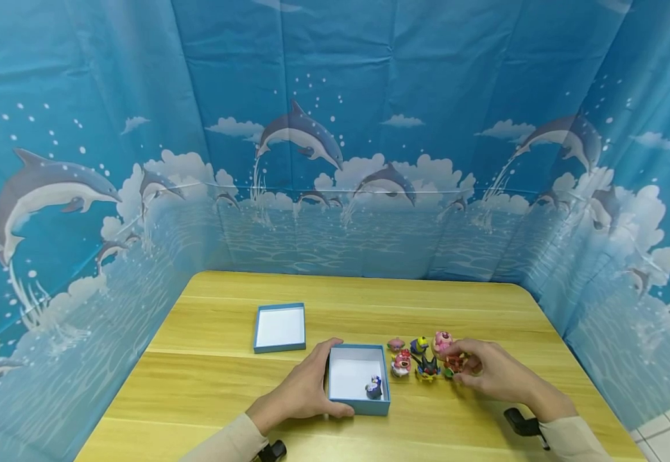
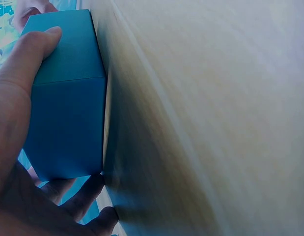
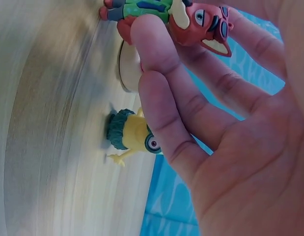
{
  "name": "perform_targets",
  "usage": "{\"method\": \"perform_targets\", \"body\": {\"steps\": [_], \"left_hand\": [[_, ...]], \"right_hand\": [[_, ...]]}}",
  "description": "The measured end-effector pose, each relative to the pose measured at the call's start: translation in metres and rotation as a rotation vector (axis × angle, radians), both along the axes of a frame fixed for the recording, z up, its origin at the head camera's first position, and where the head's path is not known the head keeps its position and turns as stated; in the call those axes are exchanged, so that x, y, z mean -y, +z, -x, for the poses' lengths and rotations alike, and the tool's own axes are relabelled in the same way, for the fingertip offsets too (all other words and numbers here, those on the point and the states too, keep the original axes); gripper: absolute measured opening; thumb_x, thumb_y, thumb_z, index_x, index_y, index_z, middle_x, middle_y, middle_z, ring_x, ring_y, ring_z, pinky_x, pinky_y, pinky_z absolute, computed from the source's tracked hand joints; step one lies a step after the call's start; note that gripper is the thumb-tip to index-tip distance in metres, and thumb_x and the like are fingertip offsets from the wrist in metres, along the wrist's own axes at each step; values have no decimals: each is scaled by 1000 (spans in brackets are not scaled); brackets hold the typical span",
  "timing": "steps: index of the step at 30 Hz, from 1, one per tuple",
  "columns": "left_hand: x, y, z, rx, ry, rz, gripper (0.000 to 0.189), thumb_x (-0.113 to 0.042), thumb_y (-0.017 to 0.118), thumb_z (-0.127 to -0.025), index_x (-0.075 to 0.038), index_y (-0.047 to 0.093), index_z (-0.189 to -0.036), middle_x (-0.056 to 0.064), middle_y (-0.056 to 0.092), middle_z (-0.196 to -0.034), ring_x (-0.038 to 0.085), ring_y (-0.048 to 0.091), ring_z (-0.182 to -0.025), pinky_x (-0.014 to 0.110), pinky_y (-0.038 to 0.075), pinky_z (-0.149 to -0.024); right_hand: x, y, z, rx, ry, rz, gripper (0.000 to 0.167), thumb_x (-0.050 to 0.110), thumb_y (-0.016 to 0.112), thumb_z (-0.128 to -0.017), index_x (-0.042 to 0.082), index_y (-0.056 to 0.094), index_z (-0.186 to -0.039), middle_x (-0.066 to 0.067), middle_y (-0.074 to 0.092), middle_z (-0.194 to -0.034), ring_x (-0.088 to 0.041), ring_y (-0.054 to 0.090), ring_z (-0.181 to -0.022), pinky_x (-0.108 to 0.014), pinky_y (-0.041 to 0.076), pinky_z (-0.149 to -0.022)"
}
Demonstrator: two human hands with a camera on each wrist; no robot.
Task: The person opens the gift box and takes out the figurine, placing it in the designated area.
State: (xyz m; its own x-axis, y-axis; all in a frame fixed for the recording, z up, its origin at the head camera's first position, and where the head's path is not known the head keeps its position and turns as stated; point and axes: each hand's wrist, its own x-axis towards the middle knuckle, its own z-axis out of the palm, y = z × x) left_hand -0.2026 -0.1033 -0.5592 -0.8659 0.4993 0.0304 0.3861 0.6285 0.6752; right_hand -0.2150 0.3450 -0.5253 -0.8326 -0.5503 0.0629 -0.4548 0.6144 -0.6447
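My left hand (image 1: 310, 387) grips an open blue box (image 1: 360, 407) with a white inside, thumb at the near side and fingers along its left and far side. In the left wrist view the thumb lies on the blue box wall (image 2: 68, 128). A small penguin figurine (image 1: 373, 387) stands inside, in the near right corner. On the right, my right hand (image 1: 488, 369) pinches an orange fox figurine (image 3: 210, 22) in a green shirt, low over the table. Its thumb is mostly out of sight in the right wrist view. Below it there stands a yellow one-eyed figurine (image 3: 134, 130).
Several figurines stand between box and right hand: a pink bear (image 1: 442, 341), a red-and-white one (image 1: 401, 364), a black-eared one (image 1: 427, 368), a yellow-and-blue one (image 1: 419, 346) and a small pinkish one (image 1: 395, 344). A blue-rimmed lid (image 1: 280, 327) lies farther back on the wooden table (image 1: 196, 366).
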Motion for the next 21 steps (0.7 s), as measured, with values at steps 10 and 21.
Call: {"method": "perform_targets", "body": {"steps": [10, 21], "left_hand": [[0, -1, 1, 14, -1, 4, 136, -67, 103, -81, -21, 26, -184, 8, 55, -169, 21, 65, -131, 52, 60, -110], [0, 3, -1, 10, -1, -3, 136, -64, 104, -80, -19, 28, -183, 9, 56, -166, 19, 64, -127, 50, 60, -107]], "right_hand": [[1, -1, -2, -40, 16, 2, 40, 5, 90, -100, 9, 78, -138, -14, 84, -131, 2, 71, -86, -28, 63, -77], [-1, 3, -4, 2, 21, 10, 42, 2, 87, -100, 8, 78, -140, -17, 82, -137, 0, 74, -91, -29, 64, -80]]}}
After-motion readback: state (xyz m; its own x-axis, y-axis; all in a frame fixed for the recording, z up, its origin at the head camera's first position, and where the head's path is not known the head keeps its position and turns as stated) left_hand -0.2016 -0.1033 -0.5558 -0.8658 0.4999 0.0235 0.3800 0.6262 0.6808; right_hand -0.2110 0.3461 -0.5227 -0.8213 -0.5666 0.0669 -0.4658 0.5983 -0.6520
